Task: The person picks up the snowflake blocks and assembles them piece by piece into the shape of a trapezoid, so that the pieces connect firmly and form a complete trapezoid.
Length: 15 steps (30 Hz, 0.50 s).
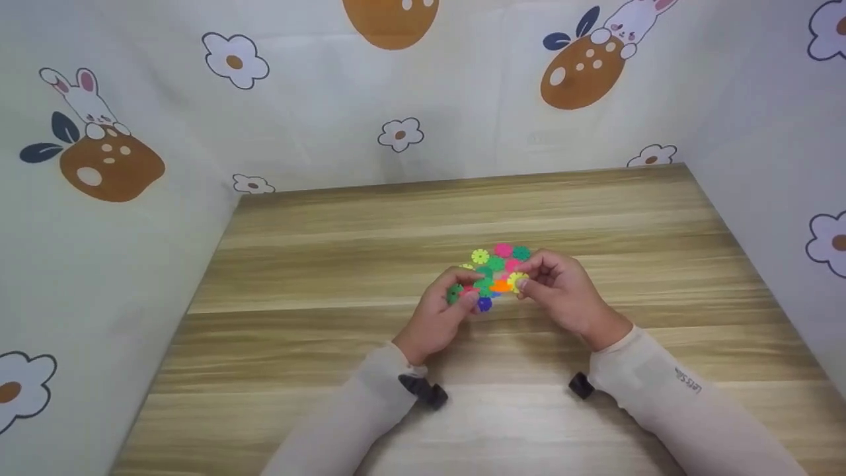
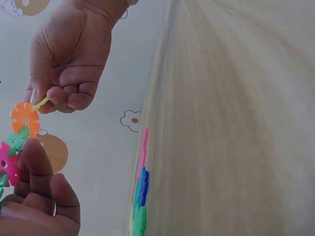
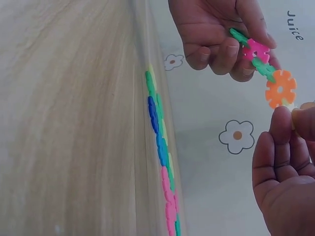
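My left hand (image 1: 439,314) holds a short chain of plastic snowflake discs. Its pink disc (image 3: 256,51) sits between two green ones, with an orange disc (image 3: 281,89) at the end toward the right. Thumb and fingertips of my right hand (image 1: 568,294) pinch a yellow disc (image 1: 517,282) against the edge of the orange one. In the left wrist view that yellow disc is seen edge-on, its slot side meeting the orange disc. Both hands are raised above the tabletop, close together, with the chain spanning the gap between them.
Loose discs lie flat on the wooden table (image 1: 297,344) just behind and below the hands, among them a pink disc (image 1: 503,250), a green disc (image 1: 521,253) and a dark blue disc (image 1: 485,305). A patterned cloth (image 1: 317,132) stands around the table's back and sides.
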Each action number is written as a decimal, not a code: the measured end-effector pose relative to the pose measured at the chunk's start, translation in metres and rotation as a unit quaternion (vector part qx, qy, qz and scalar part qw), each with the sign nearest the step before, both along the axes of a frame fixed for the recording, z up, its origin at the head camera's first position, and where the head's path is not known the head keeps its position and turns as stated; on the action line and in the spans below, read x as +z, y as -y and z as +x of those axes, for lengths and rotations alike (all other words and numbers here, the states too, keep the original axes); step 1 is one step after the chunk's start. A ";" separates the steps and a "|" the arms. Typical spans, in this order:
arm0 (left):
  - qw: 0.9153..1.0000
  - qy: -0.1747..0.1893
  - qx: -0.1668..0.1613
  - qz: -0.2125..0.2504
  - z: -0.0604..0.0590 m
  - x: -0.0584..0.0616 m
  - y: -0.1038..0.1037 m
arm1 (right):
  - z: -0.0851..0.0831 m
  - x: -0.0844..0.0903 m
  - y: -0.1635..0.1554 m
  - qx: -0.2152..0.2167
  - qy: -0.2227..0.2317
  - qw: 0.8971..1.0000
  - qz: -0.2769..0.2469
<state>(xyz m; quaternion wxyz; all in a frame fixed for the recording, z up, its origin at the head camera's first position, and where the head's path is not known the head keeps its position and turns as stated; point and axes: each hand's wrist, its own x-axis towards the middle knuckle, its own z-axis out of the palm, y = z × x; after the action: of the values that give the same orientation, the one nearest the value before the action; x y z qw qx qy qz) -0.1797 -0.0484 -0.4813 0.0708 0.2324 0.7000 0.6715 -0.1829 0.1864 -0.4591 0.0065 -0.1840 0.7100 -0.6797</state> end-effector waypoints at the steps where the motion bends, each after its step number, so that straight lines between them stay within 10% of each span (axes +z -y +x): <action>1: 1.000 0.000 0.001 -0.001 0.000 -0.001 0.000 | 0.000 0.000 0.000 -0.003 -0.001 1.000 0.001; 15: 1.000 -0.012 -0.006 0.001 0.000 -0.004 -0.001 | 0.002 0.000 0.003 -0.020 -0.015 0.999 -0.024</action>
<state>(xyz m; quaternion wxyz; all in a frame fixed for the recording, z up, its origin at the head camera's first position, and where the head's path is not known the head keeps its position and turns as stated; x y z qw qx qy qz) -0.1794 -0.0473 -0.4855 0.0663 0.2445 0.6990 0.6688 -0.1813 0.1837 -0.4589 -0.0219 -0.1804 0.6972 -0.6935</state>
